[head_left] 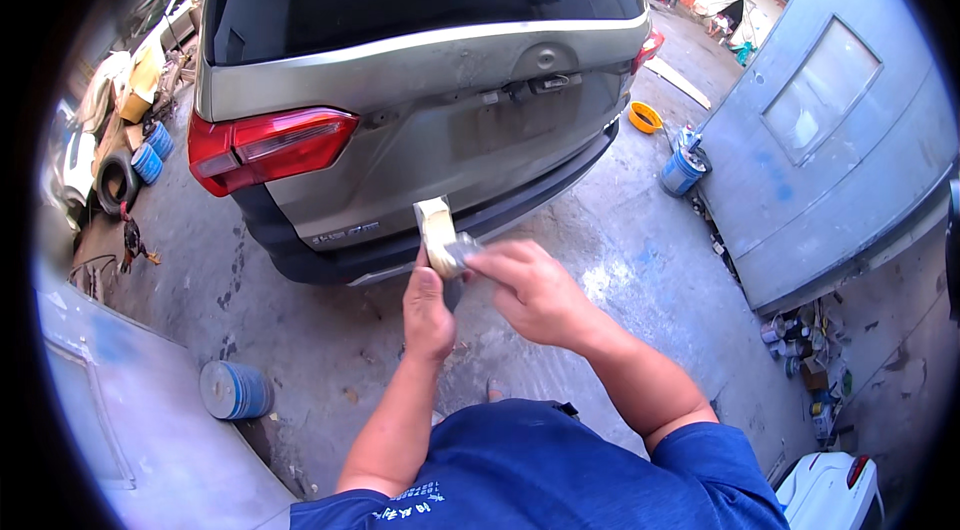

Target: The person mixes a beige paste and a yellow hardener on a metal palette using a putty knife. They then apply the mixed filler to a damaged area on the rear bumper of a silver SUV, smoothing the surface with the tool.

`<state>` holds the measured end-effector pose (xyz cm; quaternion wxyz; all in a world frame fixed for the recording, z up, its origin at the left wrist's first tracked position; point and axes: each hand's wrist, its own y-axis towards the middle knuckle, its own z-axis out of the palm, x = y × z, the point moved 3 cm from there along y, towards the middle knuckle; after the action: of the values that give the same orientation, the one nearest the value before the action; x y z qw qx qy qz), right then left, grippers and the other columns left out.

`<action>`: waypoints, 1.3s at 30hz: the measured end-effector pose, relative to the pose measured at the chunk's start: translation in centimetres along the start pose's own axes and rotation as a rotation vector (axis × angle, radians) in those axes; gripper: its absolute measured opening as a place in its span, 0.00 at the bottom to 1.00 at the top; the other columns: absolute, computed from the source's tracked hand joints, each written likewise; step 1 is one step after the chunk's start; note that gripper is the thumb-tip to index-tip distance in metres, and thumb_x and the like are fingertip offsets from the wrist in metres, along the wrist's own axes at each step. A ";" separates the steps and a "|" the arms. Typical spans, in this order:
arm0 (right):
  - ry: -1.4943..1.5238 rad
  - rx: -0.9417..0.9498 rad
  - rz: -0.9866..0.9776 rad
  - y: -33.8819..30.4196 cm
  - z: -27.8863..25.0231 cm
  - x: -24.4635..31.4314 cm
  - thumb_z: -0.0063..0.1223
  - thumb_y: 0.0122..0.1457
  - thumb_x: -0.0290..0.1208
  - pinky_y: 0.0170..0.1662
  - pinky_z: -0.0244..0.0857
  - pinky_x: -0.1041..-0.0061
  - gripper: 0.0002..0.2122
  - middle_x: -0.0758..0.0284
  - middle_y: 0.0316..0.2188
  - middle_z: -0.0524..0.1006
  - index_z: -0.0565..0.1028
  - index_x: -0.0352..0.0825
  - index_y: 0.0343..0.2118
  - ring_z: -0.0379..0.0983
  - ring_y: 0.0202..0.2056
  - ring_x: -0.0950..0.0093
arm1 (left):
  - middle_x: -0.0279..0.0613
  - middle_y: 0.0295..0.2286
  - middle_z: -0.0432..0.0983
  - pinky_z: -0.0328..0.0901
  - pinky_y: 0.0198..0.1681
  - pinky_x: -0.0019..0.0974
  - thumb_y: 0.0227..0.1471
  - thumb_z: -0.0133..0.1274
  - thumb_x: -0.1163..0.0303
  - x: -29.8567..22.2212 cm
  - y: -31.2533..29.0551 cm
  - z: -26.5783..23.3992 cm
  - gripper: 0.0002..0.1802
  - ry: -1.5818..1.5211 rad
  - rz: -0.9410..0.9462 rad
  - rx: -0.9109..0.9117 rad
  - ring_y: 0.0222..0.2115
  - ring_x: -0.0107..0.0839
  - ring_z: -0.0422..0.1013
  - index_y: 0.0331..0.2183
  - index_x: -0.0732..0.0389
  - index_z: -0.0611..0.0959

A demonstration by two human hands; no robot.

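My left hand is closed around the lower end of a small flat board with cream-coloured putty on its face, held up in front of my chest. In my right hand, a grey putty knife is pinched, its blade against the lower part of the putty. Motion blurs the blade, and my fingers hide its grip. Beyond both hands stands the rear of a grey-beige car; its dented tailgate has bare, scuffed patches. A red tail light is at its left corner.
The dark rear bumper is just beyond my hands. Blue-grey doors flank me; a blue drum stands left, a blue bucket right. A yellow basin, a tyre and a rooster are farther off.
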<state>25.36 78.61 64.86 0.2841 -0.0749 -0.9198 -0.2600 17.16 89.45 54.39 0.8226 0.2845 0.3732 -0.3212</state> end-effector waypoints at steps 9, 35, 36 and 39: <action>0.075 0.027 -0.386 1.0 -4.2 0.5 0.49 0.37 0.12 0.47 0.66 0.65 0.24 0.62 0.42 0.73 0.76 0.37 0.41 0.70 0.44 0.60 | 0.55 0.57 0.54 0.69 0.38 0.59 0.56 0.37 0.42 -2.5 -2.2 -0.5 0.40 -0.906 -0.539 0.553 0.53 0.64 0.57 0.61 0.55 0.51; -0.033 0.262 -0.537 0.4 -7.2 2.6 0.52 0.38 0.14 0.46 0.68 0.67 0.19 0.62 0.40 0.73 0.74 0.35 0.37 0.70 0.45 0.62 | 0.55 0.50 0.65 0.71 0.36 0.51 0.57 0.40 0.48 -4.0 -2.0 -0.8 0.36 -0.597 -0.590 0.429 0.44 0.55 0.70 0.59 0.62 0.57; -0.011 0.240 -0.544 0.1 -6.5 2.7 0.52 0.37 0.14 0.46 0.68 0.67 0.19 0.62 0.40 0.73 0.73 0.35 0.37 0.69 0.45 0.61 | 0.59 0.50 0.64 0.70 0.33 0.57 0.57 0.39 0.47 -3.6 -2.6 -0.9 0.35 -0.728 -0.626 0.433 0.42 0.64 0.69 0.59 0.60 0.57; 0.032 0.142 -0.538 -0.5 -4.7 0.8 0.51 0.36 0.13 0.47 0.68 0.66 0.19 0.62 0.41 0.72 0.73 0.34 0.36 0.69 0.46 0.60 | 0.58 0.50 0.64 0.70 0.33 0.57 0.57 0.38 0.47 -2.8 -3.0 -1.5 0.35 -0.782 -0.605 0.502 0.42 0.64 0.69 0.58 0.60 0.58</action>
<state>26.81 75.70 68.41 0.2242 0.1962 -0.9179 -0.2622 12.81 89.50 55.13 0.6778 0.2112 0.0171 -0.7041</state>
